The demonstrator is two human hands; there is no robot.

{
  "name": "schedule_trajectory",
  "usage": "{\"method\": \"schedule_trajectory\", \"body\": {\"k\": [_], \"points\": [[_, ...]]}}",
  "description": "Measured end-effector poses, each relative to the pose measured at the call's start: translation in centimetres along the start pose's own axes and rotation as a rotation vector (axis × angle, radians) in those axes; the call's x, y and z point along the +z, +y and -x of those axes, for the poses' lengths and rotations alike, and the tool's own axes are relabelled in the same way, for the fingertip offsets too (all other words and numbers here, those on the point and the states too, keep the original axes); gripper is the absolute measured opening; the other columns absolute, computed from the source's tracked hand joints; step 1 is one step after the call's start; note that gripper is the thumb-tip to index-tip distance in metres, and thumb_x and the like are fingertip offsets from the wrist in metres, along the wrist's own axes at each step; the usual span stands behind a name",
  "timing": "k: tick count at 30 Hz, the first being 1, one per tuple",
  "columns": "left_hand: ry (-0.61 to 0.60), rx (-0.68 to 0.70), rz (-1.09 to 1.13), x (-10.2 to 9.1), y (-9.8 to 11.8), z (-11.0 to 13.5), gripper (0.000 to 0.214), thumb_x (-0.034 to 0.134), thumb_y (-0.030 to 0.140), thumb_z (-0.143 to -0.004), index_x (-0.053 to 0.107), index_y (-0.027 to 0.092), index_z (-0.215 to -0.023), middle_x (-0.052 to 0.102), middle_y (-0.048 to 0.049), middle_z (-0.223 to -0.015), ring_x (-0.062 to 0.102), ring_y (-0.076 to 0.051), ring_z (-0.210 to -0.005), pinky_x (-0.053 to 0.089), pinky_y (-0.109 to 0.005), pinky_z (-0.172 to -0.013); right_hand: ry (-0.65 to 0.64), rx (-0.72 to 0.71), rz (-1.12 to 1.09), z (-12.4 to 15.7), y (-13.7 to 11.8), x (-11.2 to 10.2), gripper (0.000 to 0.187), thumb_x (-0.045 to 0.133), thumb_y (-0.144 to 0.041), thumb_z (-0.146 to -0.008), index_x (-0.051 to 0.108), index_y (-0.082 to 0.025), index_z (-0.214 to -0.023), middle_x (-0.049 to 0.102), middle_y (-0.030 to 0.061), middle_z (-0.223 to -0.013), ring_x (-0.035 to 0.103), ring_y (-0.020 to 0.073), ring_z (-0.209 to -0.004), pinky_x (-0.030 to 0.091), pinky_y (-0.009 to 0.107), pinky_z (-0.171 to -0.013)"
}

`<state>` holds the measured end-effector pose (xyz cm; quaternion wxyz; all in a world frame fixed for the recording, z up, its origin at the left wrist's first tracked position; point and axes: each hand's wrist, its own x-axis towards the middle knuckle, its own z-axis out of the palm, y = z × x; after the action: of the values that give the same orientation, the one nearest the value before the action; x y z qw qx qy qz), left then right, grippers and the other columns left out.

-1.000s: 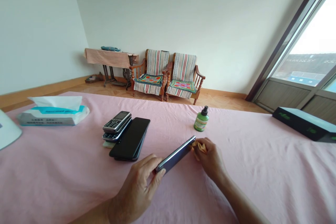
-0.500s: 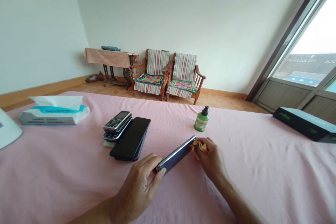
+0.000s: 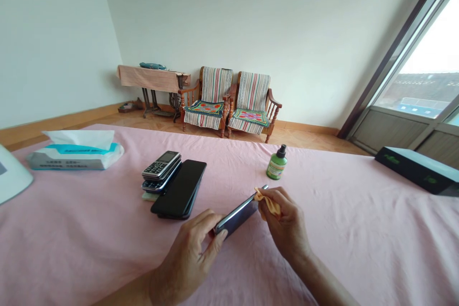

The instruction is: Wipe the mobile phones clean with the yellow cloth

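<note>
A dark smartphone (image 3: 237,216) is held tilted on its long side above the pink cloth, its shiny edge facing up. My left hand (image 3: 191,253) grips its near end between thumb and fingers. At the far end, my right hand (image 3: 287,222) pinches a crumpled yellow cloth (image 3: 268,202) against the phone's upper edge. Left of the phone lie stacked black smartphones (image 3: 181,189), with keypad phones (image 3: 161,166) piled beside them. Beyond my right hand stands a green spray bottle (image 3: 276,165) with a black top.
The pink tablecloth (image 3: 358,229) covers the table. A tissue pack (image 3: 75,157) lies at the left, near a white rounded object (image 3: 12,174). A black box (image 3: 416,169) sits at the right edge. Two wooden armchairs (image 3: 251,100) and a cloth-covered sewing table (image 3: 150,79) stand by the wall.
My right hand has slid the yellow cloth along the phone's upper edge, a little left from the far corner. My left hand keeps its hold on the phone.
</note>
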<state>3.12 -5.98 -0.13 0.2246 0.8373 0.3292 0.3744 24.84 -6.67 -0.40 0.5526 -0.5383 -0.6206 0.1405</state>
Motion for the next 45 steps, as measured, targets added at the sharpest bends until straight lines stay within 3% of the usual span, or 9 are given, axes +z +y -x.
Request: {"method": "schedule_trajectory", "body": {"k": [7, 13, 19, 27, 33, 36, 45], "points": [[-0.009, 0.002, -0.009, -0.1, 0.0, -0.1, 0.013, 0.046, 0.021, -0.091, 0.056, 0.019, -0.083, 0.057, -0.0027, -0.077, 0.058, -0.018, -0.075, 0.046, -0.026, -0.072, 0.081, -0.001, 0.088, -0.2, 0.1, -0.3, 0.017, 0.053, -0.025, -0.086, 0.067, -0.020, -0.095, 0.060, 0.0041, -0.085, 0.060, 0.0153, -0.070, 0.048, 0.025, -0.061], [-0.001, -0.003, -0.010, -0.1, 0.2, -0.1, 0.013, 0.046, 0.021, -0.091, 0.058, 0.018, -0.084, 0.058, -0.0026, -0.077, 0.059, -0.018, -0.074, 0.046, -0.025, -0.071, 0.020, -0.130, 0.117, 0.2, -0.5, 0.2, 0.022, 0.051, -0.020, -0.086, 0.067, -0.021, -0.101, 0.062, 0.0050, -0.087, 0.061, 0.0146, -0.072, 0.048, 0.024, -0.062], [-0.021, 0.016, -0.001, 0.0, 0.1, 0.2, 0.014, 0.044, 0.022, -0.093, 0.056, 0.019, -0.086, 0.058, -0.0031, -0.078, 0.058, -0.018, -0.075, 0.045, -0.026, -0.071, 0.131, -0.077, 0.206, -0.5, 0.5, -0.7, 0.021, 0.054, -0.021, -0.084, 0.069, -0.021, -0.099, 0.061, 0.0037, -0.082, 0.059, 0.0136, -0.065, 0.047, 0.024, -0.058], [-0.019, -0.002, 0.012, -0.1, 0.2, -0.1, 0.014, 0.045, 0.021, -0.092, 0.059, 0.019, -0.094, 0.061, -0.0038, -0.081, 0.059, -0.018, -0.076, 0.047, -0.026, -0.070, -0.120, -0.206, 0.060, 1.0, -1.7, 1.0, 0.029, 0.050, -0.013, -0.085, 0.066, -0.022, -0.107, 0.061, 0.0047, -0.088, 0.060, 0.0139, -0.076, 0.048, 0.023, -0.066], [-0.034, 0.012, 0.019, -0.2, 0.3, -0.1, 0.013, 0.045, 0.021, -0.092, 0.058, 0.019, -0.088, 0.059, -0.0034, -0.079, 0.058, -0.018, -0.074, 0.045, -0.026, -0.070, 0.087, -0.071, 0.215, -0.6, 0.3, -0.9, 0.022, 0.054, -0.017, -0.083, 0.069, -0.019, -0.100, 0.061, 0.0046, -0.086, 0.061, 0.0150, -0.072, 0.048, 0.025, -0.065], [-0.036, 0.022, 0.028, -0.1, 0.3, -0.1, 0.012, 0.045, 0.020, -0.092, 0.057, 0.019, -0.090, 0.058, -0.0029, -0.080, 0.058, -0.018, -0.076, 0.044, -0.026, -0.071, 0.116, -0.054, 0.240, -0.8, 0.6, -1.1, 0.022, 0.054, -0.019, -0.084, 0.069, -0.019, -0.100, 0.061, 0.0041, -0.084, 0.060, 0.0147, -0.069, 0.048, 0.025, -0.063], [-0.026, -0.064, 0.122, 0.5, -0.1, -0.1, 0.009, 0.052, 0.014, -0.087, 0.054, 0.019, -0.079, 0.056, 0.0016, -0.073, 0.055, -0.014, -0.067, 0.041, -0.022, -0.062, -0.183, -0.337, 0.107, 2.9, -4.7, 2.9, 0.033, 0.045, -0.010, -0.087, 0.061, -0.020, -0.114, 0.060, 0.0070, -0.084, 0.058, 0.0165, -0.073, 0.050, 0.026, -0.061]]}}
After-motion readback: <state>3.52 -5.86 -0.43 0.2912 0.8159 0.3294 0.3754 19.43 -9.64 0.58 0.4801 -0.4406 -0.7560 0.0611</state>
